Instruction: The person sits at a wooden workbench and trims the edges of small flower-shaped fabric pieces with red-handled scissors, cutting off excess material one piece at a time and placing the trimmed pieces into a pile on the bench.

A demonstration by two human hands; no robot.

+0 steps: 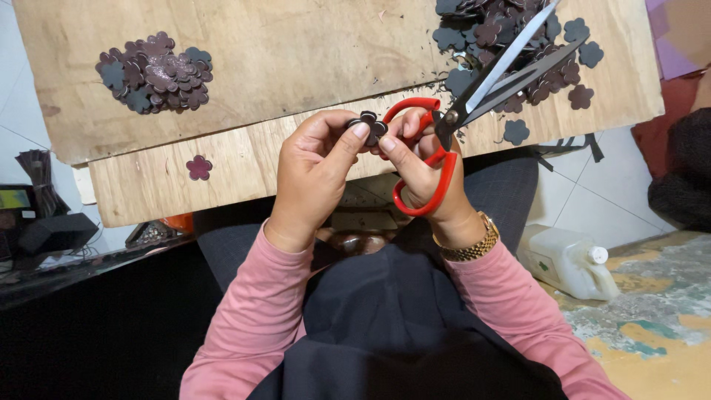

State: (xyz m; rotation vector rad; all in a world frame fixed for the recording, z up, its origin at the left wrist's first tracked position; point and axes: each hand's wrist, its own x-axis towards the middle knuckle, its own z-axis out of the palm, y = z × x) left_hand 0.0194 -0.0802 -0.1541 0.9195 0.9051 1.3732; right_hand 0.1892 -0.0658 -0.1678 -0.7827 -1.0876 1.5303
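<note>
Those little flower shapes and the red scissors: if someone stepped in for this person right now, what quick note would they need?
Left hand: pinches a dark flower piece by thumb and fingertips, over the board's edge.
Right hand: holds the red-handled scissors, blades open and pointing away; its fingertips also touch the piece.
Wooden board: one pile of flower pieces far left, a looser pile far right, one maroon flower alone on the lower plank.
Done: many pieces lie cut in both piles.
Left: the piece in hand; which pile is finished cannot be told.
</note>
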